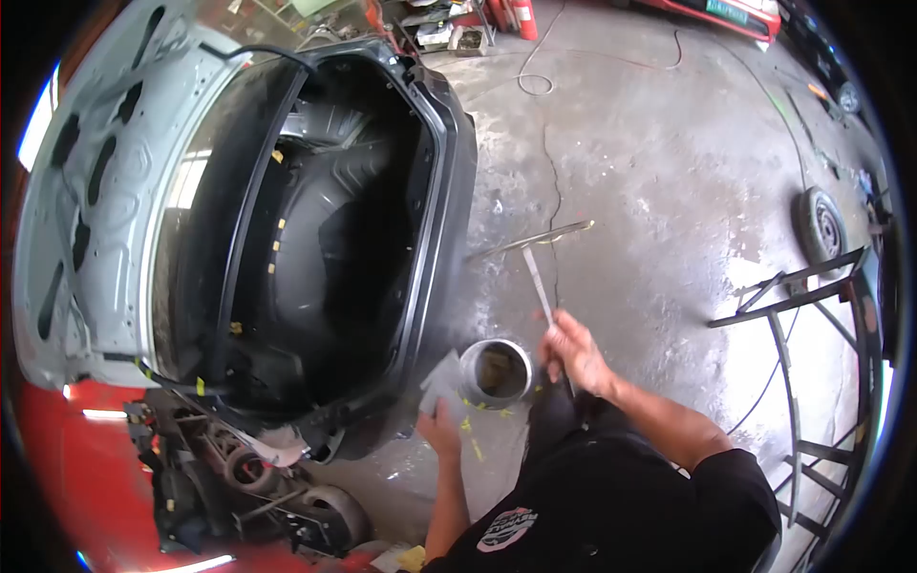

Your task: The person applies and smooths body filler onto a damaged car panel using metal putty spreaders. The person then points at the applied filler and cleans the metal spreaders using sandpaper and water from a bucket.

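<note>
My right hand [573, 355] is closed round the lower end of a thin, pale strip-like tool [538, 279]. The tool's upper end meets a long narrow strip [549, 236] lying crosswise. My left hand [441, 425] grips a grey, blurred sheet [439, 384] beside the car's rear edge. Between my hands, a round white bucket [496, 373] stands on the floor with something brownish inside. To the left is the dark open trunk [353, 210] of a car.
The raised pale trunk lid [91, 201] is at the far left. A metal frame [793, 382] and a wheel [821, 224] stand on the right. Hoses cross the floor [659, 181]. Car parts [248, 473] lie at the lower left; a red car [726, 11] is at the top.
</note>
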`<state>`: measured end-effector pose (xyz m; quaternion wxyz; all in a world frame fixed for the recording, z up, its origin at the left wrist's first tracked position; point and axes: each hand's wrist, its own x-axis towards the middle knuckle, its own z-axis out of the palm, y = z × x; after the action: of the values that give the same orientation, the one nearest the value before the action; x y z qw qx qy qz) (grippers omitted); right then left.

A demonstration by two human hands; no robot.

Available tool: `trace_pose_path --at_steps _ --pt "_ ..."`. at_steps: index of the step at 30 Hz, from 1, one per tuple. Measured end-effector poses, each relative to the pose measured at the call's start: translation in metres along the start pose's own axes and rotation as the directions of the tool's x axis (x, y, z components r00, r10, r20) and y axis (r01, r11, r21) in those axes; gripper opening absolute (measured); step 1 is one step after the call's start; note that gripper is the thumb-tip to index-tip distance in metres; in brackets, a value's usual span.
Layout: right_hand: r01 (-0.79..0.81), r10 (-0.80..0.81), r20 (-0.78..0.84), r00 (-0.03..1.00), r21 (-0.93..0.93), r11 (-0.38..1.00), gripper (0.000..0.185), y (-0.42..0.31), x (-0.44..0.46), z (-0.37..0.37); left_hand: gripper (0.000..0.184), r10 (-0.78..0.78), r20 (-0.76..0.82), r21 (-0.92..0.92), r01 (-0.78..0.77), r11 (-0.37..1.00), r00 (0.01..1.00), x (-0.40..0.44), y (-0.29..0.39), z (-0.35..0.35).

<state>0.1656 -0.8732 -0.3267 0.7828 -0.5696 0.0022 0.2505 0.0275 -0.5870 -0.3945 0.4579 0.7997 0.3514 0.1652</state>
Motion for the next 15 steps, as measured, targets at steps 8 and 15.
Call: trace_pose_path --at_steps 8,15 --pt "-0.183 0.221 -0.007 0.975 0.535 0.825 0.036 -0.04 0.159 -0.07 0.035 0.411 -0.14 0.04 -0.409 0.912 0.901 0.185 0.144 0.08" --pt "-0.132 0.252 -0.042 0.967 0.761 0.635 0.039 -0.075 0.351 -0.072 0.04 0.703 -0.114 0.236 -0.669 0.705 0.702 0.396 0.273 0.186"
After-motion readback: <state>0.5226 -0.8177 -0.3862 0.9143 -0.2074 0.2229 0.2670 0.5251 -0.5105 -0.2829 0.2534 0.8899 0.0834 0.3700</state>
